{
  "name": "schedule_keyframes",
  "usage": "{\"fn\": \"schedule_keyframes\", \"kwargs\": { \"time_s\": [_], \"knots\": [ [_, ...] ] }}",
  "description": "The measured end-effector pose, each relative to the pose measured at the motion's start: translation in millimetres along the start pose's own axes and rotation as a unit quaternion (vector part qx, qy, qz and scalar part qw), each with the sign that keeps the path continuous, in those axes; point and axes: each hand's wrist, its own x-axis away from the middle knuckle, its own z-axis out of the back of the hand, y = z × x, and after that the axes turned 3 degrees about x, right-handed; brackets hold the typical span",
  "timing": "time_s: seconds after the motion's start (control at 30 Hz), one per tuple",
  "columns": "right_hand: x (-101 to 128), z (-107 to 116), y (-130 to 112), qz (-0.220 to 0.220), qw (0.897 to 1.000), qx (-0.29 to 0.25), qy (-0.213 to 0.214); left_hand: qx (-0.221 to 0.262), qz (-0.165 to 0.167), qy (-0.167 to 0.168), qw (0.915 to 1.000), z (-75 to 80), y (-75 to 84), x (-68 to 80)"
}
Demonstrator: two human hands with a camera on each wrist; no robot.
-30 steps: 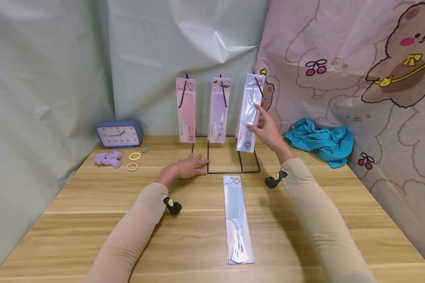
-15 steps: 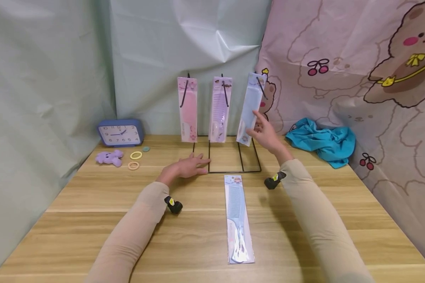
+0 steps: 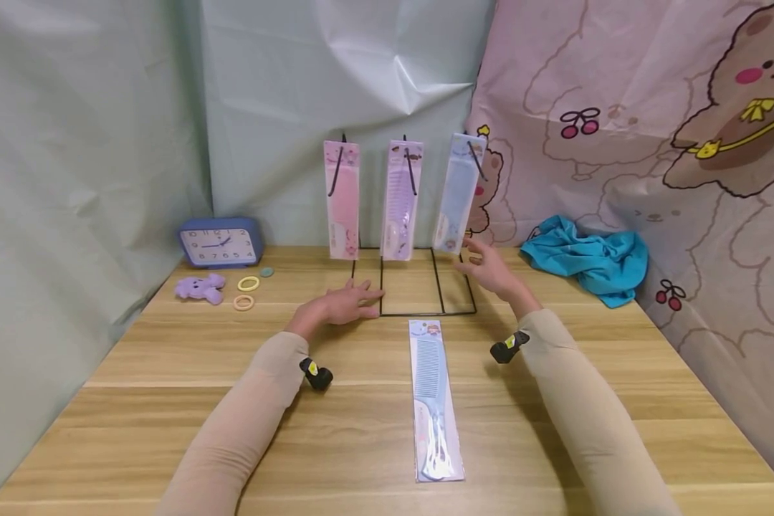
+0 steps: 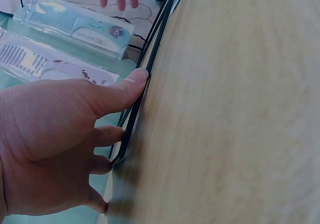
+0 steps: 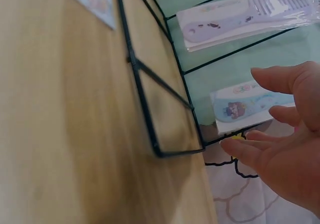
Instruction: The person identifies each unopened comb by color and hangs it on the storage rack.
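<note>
A black wire display rack [image 3: 426, 314] stands at the back of the wooden table. From its hooks hang packaged combs: a pink comb [image 3: 344, 204], a purple comb [image 3: 400, 201] and a blue comb [image 3: 458, 193], which slants. My left hand [image 3: 345, 302] rests at the rack's front left corner; in the left wrist view its thumb touches the base wire and its fingers spread beyond. Just below the hanging blue comb, my right hand [image 3: 490, 271] holds nothing, fingers extended and apart from the package. Another packaged blue comb [image 3: 433, 401] lies flat in front of the rack.
At the left stand a blue clock [image 3: 221, 244], a purple plush toy [image 3: 200, 288], two hair ties, one of them yellow [image 3: 248, 284], and a small green disc [image 3: 266, 272]. A teal cloth [image 3: 587, 258] lies back right. Curtains enclose the table.
My right hand has released the hanging blue comb and moved down away from it. That comb has swung back toward the rack. My left hand has stayed at the rack's corner.
</note>
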Motion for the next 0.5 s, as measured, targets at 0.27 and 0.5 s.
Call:
{"fn": "schedule_keyframes", "kwargs": {
  "time_s": [0.27,0.5],
  "knots": [
    [26,-4,8,-0.003,1.0,0.014,-0.002,-0.007,0.001,0.001,1.0,0.3,0.4,-1.1],
    [52,-20,-2,0.027,0.994,0.103,-0.034,-0.015,0.006,-0.001,0.9999,-0.9,1.1,-1.7]
  ]
}}
